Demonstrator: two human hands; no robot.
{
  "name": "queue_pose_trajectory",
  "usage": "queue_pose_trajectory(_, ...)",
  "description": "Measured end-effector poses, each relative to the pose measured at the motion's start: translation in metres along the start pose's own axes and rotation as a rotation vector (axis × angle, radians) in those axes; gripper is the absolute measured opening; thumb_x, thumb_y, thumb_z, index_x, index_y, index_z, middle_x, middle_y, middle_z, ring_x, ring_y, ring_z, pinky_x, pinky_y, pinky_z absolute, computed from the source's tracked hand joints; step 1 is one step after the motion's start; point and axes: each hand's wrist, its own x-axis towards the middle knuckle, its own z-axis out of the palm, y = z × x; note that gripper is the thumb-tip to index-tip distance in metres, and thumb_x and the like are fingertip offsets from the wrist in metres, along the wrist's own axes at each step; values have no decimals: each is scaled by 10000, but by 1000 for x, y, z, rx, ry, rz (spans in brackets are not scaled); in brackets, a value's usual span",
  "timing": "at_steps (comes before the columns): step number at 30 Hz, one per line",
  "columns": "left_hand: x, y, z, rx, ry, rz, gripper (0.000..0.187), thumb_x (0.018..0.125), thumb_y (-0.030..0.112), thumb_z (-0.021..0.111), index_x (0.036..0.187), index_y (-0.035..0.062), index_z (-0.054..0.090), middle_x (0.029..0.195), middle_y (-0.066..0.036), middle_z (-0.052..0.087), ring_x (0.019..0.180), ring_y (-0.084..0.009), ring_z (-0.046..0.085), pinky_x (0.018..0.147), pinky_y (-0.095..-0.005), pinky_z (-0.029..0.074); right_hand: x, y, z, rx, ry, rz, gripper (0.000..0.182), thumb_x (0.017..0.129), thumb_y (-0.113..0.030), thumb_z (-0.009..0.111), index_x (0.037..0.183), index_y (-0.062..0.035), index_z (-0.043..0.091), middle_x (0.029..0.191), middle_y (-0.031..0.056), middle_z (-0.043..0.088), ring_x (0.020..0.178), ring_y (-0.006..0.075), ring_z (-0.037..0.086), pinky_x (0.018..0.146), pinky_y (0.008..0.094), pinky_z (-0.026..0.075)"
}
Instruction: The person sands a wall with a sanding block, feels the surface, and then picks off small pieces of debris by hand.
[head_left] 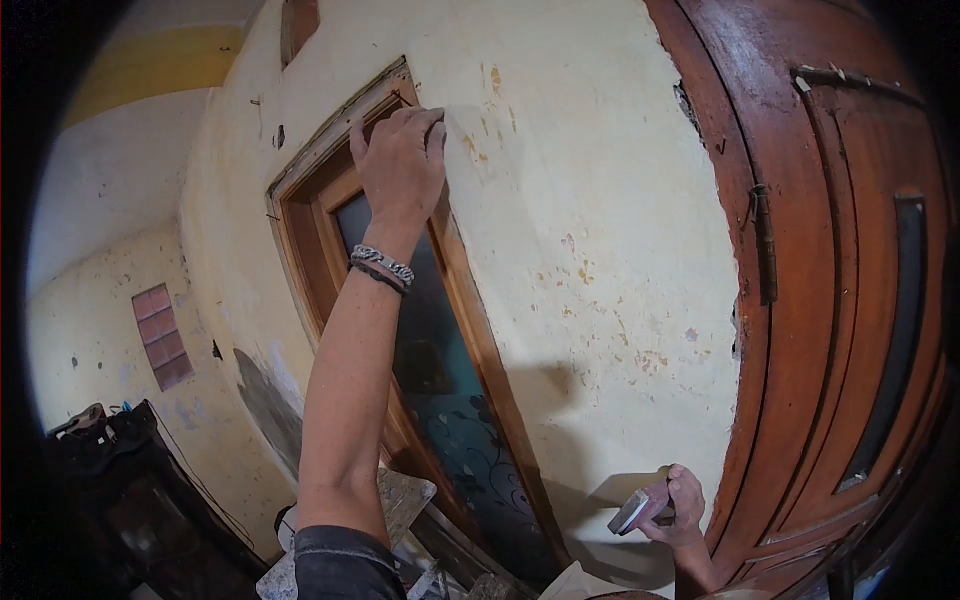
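My left hand point(405, 165) is raised to the top corner of a wooden door frame point(465, 290), with its back toward me and its fingers bent. A dark reddish patch shows beside the fingers, but I cannot tell what they hold. Two bracelets point(382, 268), one silver chain and one dark, circle that wrist. Low on the right, my right hand point(682, 505) is closed around a sanding block point(640, 507) with a reddish-brown wrap and a pale grey edge. That block is close to the cream wall point(600, 420), which has worn, flaking patches.
Patterned dark glass point(450, 440) fills the door inside the frame. A large reddish-brown wooden door point(840, 300) stands on the right, its edge bordered by broken plaster. Dark carved furniture point(140, 510) is at lower left. A speckled slab point(405, 495) lies below my left arm.
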Motion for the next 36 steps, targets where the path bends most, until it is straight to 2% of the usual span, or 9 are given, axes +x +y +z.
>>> queue_pose_trajectory(4, 10, 4, -2, 36, 13, -44, 200, 926, 258, 610, 1008, 136, 745, 1033, -46, 723, 1037, -216, 642, 1125, -469, 293, -5, 3, -2, -14, -36, 5, 965, 635, -358, 886, 1417, -79, 395, 1242, 185, 577, 1073, 379, 637, 904, 484, 548)
queue_pose_trajectory(11, 23, 9, -9, 177, 25, 8, 172, 932, 265, 616, 955, 152, 745, 973, -16, 724, 981, -194, 655, 1113, -446, 309, -8, 6, -2, 15, -50, 16, 955, 635, -369, 882, 1412, -83, 405, 1222, 184, 589, 1075, 389, 634, 892, 480, 552)
queue_pose_trajectory(19, 51, 5, -18, 404, -215, 216, 149, 866, 236, 675, 938, 105, 670, 940, -45, 690, 937, -222, 659, 1083, -448, 353, -8, 7, -2, 56, -38, 13, 930, 651, -372, 870, 1411, -87, 415, 1195, 181, 600, 1059, 381, 636, 876, 467, 559)
queue_pose_trajectory(23, 54, 3, -15, 402, -208, 256, 144, 844, 216, 682, 898, 93, 631, 904, -45, 675, 935, -222, 653, 1077, -447, 356, -8, 5, -4, 34, -47, 34, 922, 656, -367, 867, 1412, -89, 417, 1187, 179, 600, 1061, 378, 636, 875, 464, 560)
queue_pose_trajectory(26, 54, 2, -14, 376, -260, 234, 127, 843, 199, 671, 891, 94, 617, 902, -47, 667, 934, -221, 648, 1073, -446, 361, -7, 5, -5, 11, -49, 20, 913, 664, -365, 860, 1414, -90, 417, 1193, 179, 595, 1066, 377, 634, 874, 461, 561)
queue_pose_trajectory(32, 47, -11, -12, 314, -170, 286, 147, 862, 203, 654, 941, 90, 603, 941, -55, 666, 921, -239, 643, 1061, -449, 376, -8, 7, -2, -8, -40, -6, 891, 678, -360, 851, 1407, -85, 418, 1204, 182, 588, 1056, 380, 640, 865, 457, 566)
queue_pose_trajectory(34, 41, -10, -17, 106, 100, 335, 104, 833, 167, 635, 875, 77, 603, 866, -80, 661, 835, -258, 646, 961, -436, 443, -7, 6, -1, -21, -25, -13, 892, 669, -344, 859, 1399, -82, 419, 1204, 185, 588, 1048, 375, 644, 858, 456, 570)
queue_pose_trajectory(35, 34, -10, -22, 105, 100, 331, 104, 833, 167, 635, 875, 77, 603, 866, -80, 661, 835, -258, 646, 961, -436, 443, -7, 6, -1, -22, -28, -14, 892, 669, -344, 859, 1399, -82, 419, 1204, 185, 588, 1048, 375, 644, 858, 456, 570)
queue_pose_trajectory(36, 24, -1, -37, -107, 13, 219, 138, 832, 187, 641, 904, 74, 605, 884, -88, 660, 831, -274, 639, 912, -429, 463, -5, 5, 0, -15, -17, -5, 887, 663, -342, 863, 1389, -77, 428, 1196, 187, 592, 1046, 377, 643, 865, 462, 564)
